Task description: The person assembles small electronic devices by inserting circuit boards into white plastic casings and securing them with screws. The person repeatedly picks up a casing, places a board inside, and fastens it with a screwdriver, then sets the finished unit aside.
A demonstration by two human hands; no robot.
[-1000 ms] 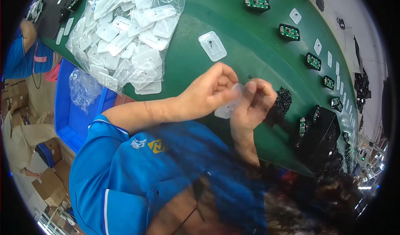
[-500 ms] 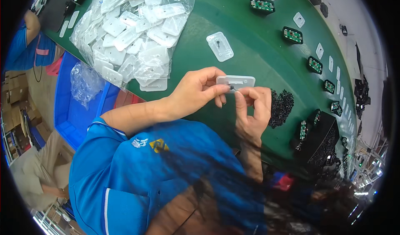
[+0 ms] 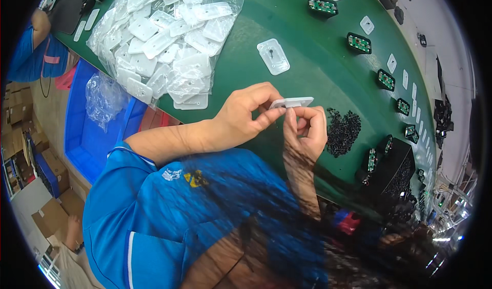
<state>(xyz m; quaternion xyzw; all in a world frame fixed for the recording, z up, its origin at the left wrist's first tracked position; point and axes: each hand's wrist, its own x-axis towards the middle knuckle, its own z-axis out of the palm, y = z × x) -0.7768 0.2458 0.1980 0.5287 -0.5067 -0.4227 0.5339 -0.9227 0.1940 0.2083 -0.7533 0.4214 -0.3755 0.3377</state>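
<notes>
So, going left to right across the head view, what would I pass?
Blue bin → bag of white plastic pieces → left hand → right hand → heap of small black parts → black tray.

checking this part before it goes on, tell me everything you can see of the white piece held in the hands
The white piece is a small flat rounded rectangle, plastic by its look, seen nearly edge-on above the green table. The left hand pinches its left end, and the right hand grips it from below with its fingers. Surface details are too small to tell.
</notes>
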